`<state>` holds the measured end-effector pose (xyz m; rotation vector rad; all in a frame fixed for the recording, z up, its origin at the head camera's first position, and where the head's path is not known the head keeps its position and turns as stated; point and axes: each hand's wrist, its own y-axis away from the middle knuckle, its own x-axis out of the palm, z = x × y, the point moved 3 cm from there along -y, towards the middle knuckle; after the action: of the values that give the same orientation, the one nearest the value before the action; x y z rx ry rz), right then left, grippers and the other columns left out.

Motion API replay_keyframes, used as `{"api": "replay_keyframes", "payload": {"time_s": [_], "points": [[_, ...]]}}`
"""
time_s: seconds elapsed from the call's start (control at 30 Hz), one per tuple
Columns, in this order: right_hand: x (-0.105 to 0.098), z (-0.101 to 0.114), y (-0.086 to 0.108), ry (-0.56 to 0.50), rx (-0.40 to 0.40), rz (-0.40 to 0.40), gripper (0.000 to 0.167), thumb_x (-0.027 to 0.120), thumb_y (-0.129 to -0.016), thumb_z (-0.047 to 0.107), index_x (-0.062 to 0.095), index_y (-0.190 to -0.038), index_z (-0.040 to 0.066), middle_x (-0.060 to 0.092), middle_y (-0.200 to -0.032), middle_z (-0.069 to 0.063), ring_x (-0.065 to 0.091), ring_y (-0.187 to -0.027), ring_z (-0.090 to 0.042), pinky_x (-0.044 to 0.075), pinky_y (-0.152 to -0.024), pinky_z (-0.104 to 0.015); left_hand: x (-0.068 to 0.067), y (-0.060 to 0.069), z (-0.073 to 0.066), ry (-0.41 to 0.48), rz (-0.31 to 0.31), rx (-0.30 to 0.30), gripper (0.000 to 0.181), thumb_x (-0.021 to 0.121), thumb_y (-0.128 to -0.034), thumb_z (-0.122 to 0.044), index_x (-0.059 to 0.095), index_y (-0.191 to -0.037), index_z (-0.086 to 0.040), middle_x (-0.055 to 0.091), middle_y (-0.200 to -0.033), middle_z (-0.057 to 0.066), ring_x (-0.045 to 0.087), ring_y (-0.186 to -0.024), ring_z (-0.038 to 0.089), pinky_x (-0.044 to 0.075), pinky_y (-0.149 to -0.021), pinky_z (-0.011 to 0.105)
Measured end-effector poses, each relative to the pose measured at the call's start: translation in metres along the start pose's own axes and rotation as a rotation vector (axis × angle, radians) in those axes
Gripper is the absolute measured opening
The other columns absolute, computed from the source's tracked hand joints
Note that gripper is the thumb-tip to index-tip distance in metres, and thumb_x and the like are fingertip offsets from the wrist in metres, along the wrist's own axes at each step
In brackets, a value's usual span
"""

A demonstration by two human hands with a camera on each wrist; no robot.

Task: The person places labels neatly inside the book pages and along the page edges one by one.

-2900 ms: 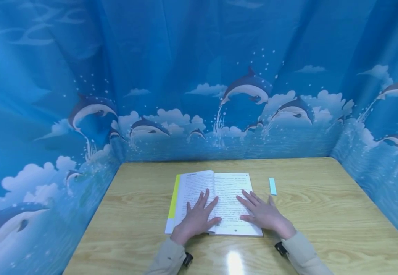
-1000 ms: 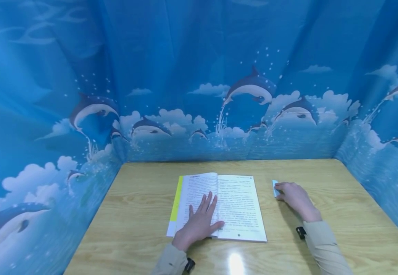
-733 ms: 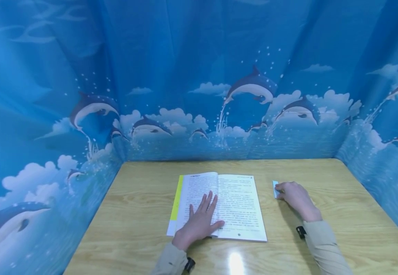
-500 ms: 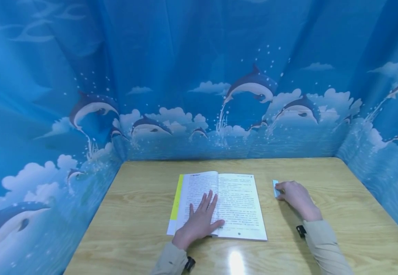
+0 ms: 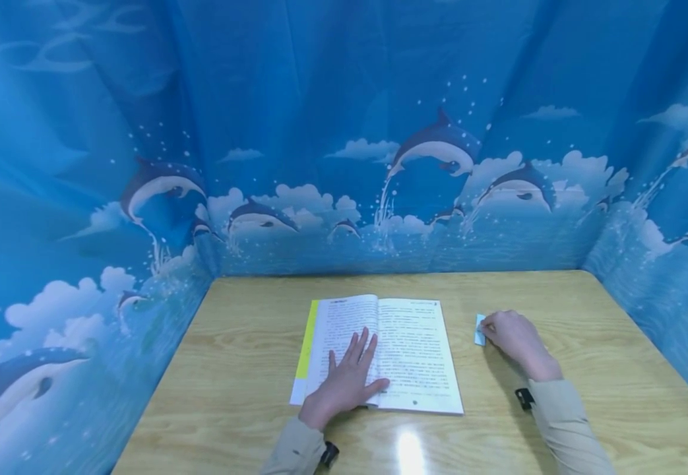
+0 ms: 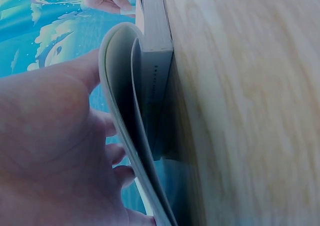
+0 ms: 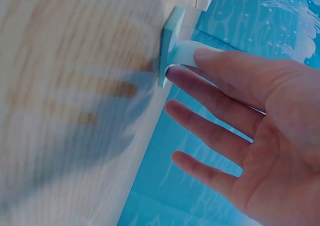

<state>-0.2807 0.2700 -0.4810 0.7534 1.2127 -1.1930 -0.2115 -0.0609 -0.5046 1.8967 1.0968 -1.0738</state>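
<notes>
An open book (image 5: 417,356) lies on the table, its printed pages facing up. My left hand (image 5: 344,382) rests on the left page near the fold, fingers spread and straight. In the left wrist view, the left-hand pages (image 6: 117,101) bow up in a curve beside the thicker block of pages (image 6: 156,26). To the right of the book is a narrow light-blue sticky note pad (image 5: 479,339). My right hand (image 7: 270,121) pinches the pad's top sheet (image 7: 187,52) between thumb and index finger. That sheet curves up from the pad (image 7: 172,31); the other fingers extend apart.
The wood-grain table (image 5: 249,330) reaches back to a blue dolphin-print curtain (image 5: 320,165), which also hangs at both sides. A yellow strip (image 5: 307,343) shows along the book's left edge. Both wrists wear black devices (image 5: 330,455).
My right hand left the right page, went to the sticky note pad and now lifts its top sheet. The pad has shifted slightly rightward. My left hand has stayed on the left page.
</notes>
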Motion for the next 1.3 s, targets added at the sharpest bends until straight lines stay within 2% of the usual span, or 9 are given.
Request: {"api": "replay_keyframes", "payload": {"time_s": [0.2, 0.33, 0.47, 0.53, 0.6, 0.7, 0.9, 1.13, 1.3], "points": [[-0.002, 0.002, 0.006, -0.042, 0.033, 0.039, 0.017, 0.068, -0.093, 0.009, 0.075, -0.098, -0.006, 0.075, -0.091, -0.02, 0.071, -0.081, -0.036, 0.058, -0.074, -0.053, -0.001, 0.001, -0.001, 0.008, -0.006, 0.001, 0.086, 0.054, -0.1002, -0.055, 0.014, -0.164, -0.015, 0.001, -0.171, 0.009, 0.004, -0.156, 0.031, 0.008, -0.116, 0.075], [0.0, 0.004, 0.008, -0.073, 0.022, 0.055, 0.017, 0.069, -0.093, 0.011, 0.074, -0.101, -0.004, 0.075, -0.093, -0.017, 0.071, -0.082, -0.033, 0.058, -0.077, -0.053, -0.002, 0.002, -0.001, 0.008, 0.003, -0.012, 0.086, 0.053, -0.1, -0.057, 0.014, -0.164, -0.016, 0.0, -0.171, 0.008, 0.004, -0.157, 0.03, 0.008, -0.117, 0.074], [0.004, 0.004, 0.005, -0.058, -0.017, 0.051, 0.026, 0.075, -0.089, 0.011, 0.073, -0.111, -0.002, 0.072, -0.109, -0.022, 0.068, -0.098, -0.04, 0.055, -0.086, -0.057, -0.003, 0.002, 0.0, 0.01, -0.002, -0.015, 0.086, 0.054, -0.0997, -0.057, 0.014, -0.164, -0.016, 0.001, -0.171, 0.008, 0.005, -0.157, 0.03, 0.008, -0.116, 0.074], [0.006, 0.004, 0.003, -0.043, -0.014, 0.058, 0.032, 0.077, -0.087, 0.01, 0.071, -0.116, -0.003, 0.069, -0.117, -0.026, 0.065, -0.107, -0.045, 0.053, -0.091, -0.06, -0.003, 0.002, 0.0, 0.007, -0.008, -0.01, 0.086, 0.054, -0.0995, -0.056, 0.015, -0.164, -0.015, 0.002, -0.171, 0.008, 0.005, -0.157, 0.031, 0.009, -0.116, 0.075], [0.008, 0.003, 0.001, -0.032, -0.003, 0.075, 0.037, 0.077, -0.086, 0.009, 0.069, -0.119, -0.006, 0.068, -0.119, -0.028, 0.064, -0.11, -0.047, 0.052, -0.092, -0.061, -0.003, 0.001, 0.0, 0.002, -0.011, -0.006, 0.086, 0.054, -0.0994, -0.056, 0.015, -0.164, -0.015, 0.002, -0.171, 0.009, 0.006, -0.156, 0.031, 0.009, -0.116, 0.075], [0.009, 0.001, -0.001, -0.023, 0.03, 0.092, 0.034, 0.076, -0.086, 0.007, 0.07, -0.117, -0.007, 0.069, -0.113, -0.027, 0.066, -0.103, -0.044, 0.054, -0.088, -0.059, -0.003, 0.001, -0.001, -0.004, -0.014, -0.001, 0.086, 0.054, -0.0993, -0.057, 0.016, -0.164, -0.015, 0.003, -0.171, 0.009, 0.006, -0.156, 0.031, 0.01, -0.116, 0.075], [0.011, -0.002, -0.002, -0.027, 0.06, 0.071, 0.02, 0.074, -0.084, 0.0, 0.075, -0.104, -0.005, 0.07, -0.096, -0.018, 0.068, -0.085, -0.036, 0.058, -0.077, -0.054, 0.0, 0.001, -0.001, 0.003, -0.013, 0.016, 0.085, 0.054, -0.1001, -0.055, 0.016, -0.164, -0.013, 0.004, -0.171, 0.01, 0.007, -0.156, 0.031, 0.01, -0.116, 0.075], [0.008, 0.0, -0.003, -0.001, 0.017, 0.029, 0.011, 0.076, -0.083, 0.002, 0.077, -0.094, -0.002, 0.071, -0.086, -0.015, 0.067, -0.074, -0.03, 0.057, -0.065, -0.047, -0.003, 0.004, -0.001, 0.008, -0.015, 0.026, 0.086, 0.053, -0.1006, -0.055, 0.014, -0.164, -0.013, 0.003, -0.171, 0.011, 0.006, -0.156, 0.032, 0.009, -0.116, 0.075], [0.006, 0.0, -0.001, -0.016, 0.017, 0.016, 0.014, 0.08, -0.082, 0.005, 0.077, -0.095, 0.0, 0.074, -0.086, -0.013, 0.067, -0.071, -0.025, 0.057, -0.062, -0.043, -0.003, 0.003, -0.001, 0.008, -0.008, 0.019, 0.085, 0.053, -0.1007, -0.055, 0.014, -0.164, -0.013, 0.003, -0.171, 0.011, 0.006, -0.156, 0.032, 0.01, -0.116, 0.075]]}}
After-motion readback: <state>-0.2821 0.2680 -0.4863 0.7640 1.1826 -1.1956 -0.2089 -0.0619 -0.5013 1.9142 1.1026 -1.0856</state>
